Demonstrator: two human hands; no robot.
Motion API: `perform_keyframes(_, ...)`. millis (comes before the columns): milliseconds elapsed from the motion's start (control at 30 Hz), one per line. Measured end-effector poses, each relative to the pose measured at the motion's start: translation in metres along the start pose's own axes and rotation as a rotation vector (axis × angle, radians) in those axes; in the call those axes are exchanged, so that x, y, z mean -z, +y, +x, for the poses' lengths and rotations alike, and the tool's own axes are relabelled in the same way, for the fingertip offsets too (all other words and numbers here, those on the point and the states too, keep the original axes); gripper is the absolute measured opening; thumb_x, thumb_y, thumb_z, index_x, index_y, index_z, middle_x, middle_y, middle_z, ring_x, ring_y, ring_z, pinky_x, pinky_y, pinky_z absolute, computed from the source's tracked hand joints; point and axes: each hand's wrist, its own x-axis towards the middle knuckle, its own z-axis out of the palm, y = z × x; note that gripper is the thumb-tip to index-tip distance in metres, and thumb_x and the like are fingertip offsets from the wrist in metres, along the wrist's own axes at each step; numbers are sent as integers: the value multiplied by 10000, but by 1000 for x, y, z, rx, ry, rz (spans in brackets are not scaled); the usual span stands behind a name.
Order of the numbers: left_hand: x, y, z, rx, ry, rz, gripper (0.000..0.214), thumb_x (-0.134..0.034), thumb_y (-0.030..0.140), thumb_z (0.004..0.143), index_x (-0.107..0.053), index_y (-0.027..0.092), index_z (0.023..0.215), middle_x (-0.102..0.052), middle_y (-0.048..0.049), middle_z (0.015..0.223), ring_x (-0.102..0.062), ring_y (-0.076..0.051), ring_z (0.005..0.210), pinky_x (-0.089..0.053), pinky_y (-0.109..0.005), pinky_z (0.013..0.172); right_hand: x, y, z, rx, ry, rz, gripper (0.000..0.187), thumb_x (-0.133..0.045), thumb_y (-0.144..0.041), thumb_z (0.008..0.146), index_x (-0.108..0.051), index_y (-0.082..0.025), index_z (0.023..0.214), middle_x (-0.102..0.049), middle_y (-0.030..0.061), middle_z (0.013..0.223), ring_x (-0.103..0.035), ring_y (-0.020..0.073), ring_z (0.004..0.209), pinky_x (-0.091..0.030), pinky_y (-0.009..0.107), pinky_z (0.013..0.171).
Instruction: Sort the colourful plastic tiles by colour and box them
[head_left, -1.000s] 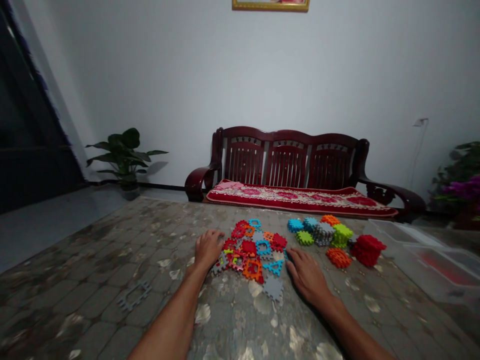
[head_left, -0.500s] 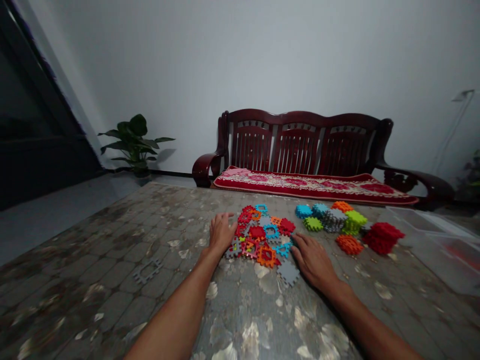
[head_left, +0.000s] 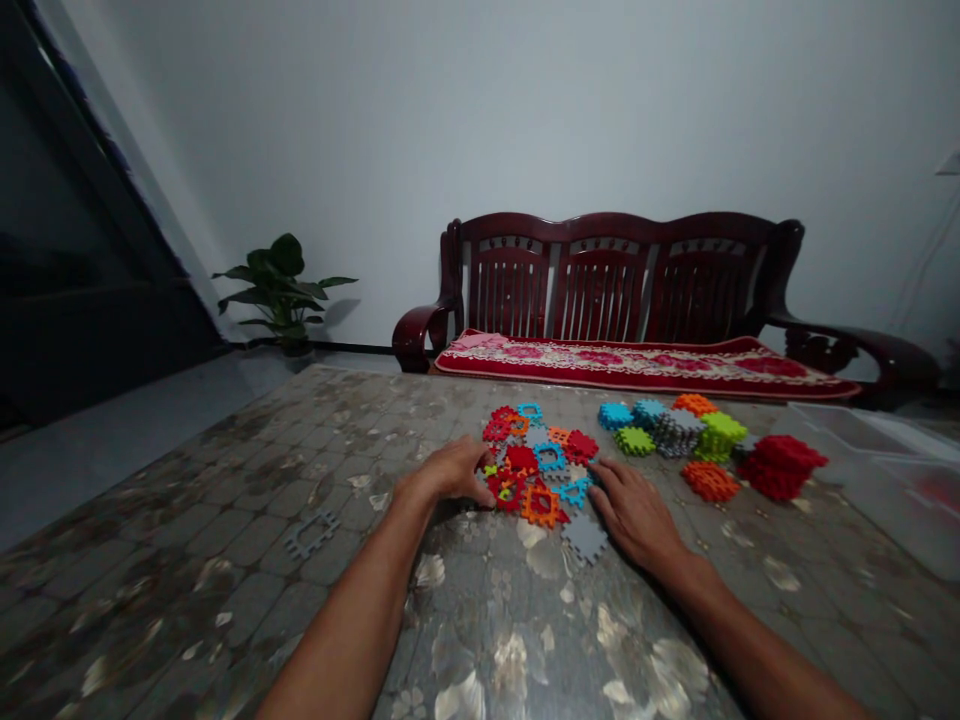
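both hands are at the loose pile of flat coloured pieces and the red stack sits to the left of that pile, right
No: the head view shows the red stack to the right of the pile, not the left. The left hand and right hand are at the pile.

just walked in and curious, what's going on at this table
A person has both bare hands at a loose pile of colourful toothed tiles on the patterned table. The left hand curls over the pile's left edge. The right hand lies flat at its right edge, beside a grey tile. Single-colour stacks stand further right, and one grey frame piece lies apart on the left.
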Motion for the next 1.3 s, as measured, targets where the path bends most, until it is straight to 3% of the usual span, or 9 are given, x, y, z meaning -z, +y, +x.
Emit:
perform_keyframes(100,-1,2,1,17,-5,-64,445,-867,322,474,-655,200,845,-634,20,823,-563,-183,783,-382,-238,636,0,1,0,-2,-7,2,467,-369,-369,1005,-617,-163,1343,-606,146,1383,-554,298,1256,-425,461,1069)
perform_keyframes(233,-9,0,9,19,34,-242,249,-775,257,564,-608,182,734,-542,71,624,-481,-121,615,-318,-227,552,-2,1,0,-11,-1,6,452,-404,-366,994,-621,-176,1343,-608,141,1378,-559,291,1253,-426,451,1068)
perform_keyframes(367,-22,13,22,-64,185,-530,166,-692,228,641,-638,165,785,-615,44,706,-536,-114,651,-395,-206,582,-3,0,1,-22,10,17,430,-424,-357,985,-639,-197,1322,-615,138,1369,-569,284,1244,-432,446,1062)
perform_keyframes(500,-26,20,29,-129,312,-737,461,-670,169,674,-648,168,1135,-704,-20,965,-637,-126,778,-519,-241,742,-1,-1,1,-33,6,29,427,-432,-354,983,-636,-194,1322,-618,135,1366,-565,285,1251,-433,453,1066)
perform_keyframes(600,-22,-1,25,-13,513,-588,438,-580,132,759,-639,195,1188,-705,-61,1116,-664,-168,939,-543,-298,853,0,-2,1,-46,-8,36,430,-429,-344,982,-628,-191,1331,-619,134,1369,-561,282,1260,-431,452,1074)
perform_keyframes(700,-23,-33,17,208,671,-257,423,-524,108,808,-640,203,1204,-667,-91,1241,-614,-215,1144,-466,-376,1045,0,-2,1,-50,-12,50,427,-424,-340,984,-622,-201,1336,-614,130,1377,-557,277,1269,-430,457,1079)
perform_keyframes(833,-33,-55,13,390,563,3,386,-500,256,903,-627,227,1266,-610,-112,1380,-517,-286,1297,-408,-461,1095,-1,-3,0,-30,19,41,430,-424,-342,986,-606,-204,1351,-598,130,1396,-545,274,1279,-428,458,1086)
perform_keyframes(967,-38,-52,16,376,476,115,413,-460,333,937,-618,250,1309,-554,-109,1460,-491,-287,1338,-344,-476,1139,1,-5,-2,28,54,16,418,-418,-319,990,-614,-188,1335,-595,137,1399,-548,281,1271,-429,470,1088)
perform_keyframes(1300,-36,-48,18,381,434,200,466,-404,331,962,-572,241,1388,-512,-130,1505,-446,-275,1396,-287,-465,1177,3,-7,-4,99,72,21,360,-429,-282,991,-670,-221,1251,-636,127,1348,-592,271,1227,-469,460,1051)
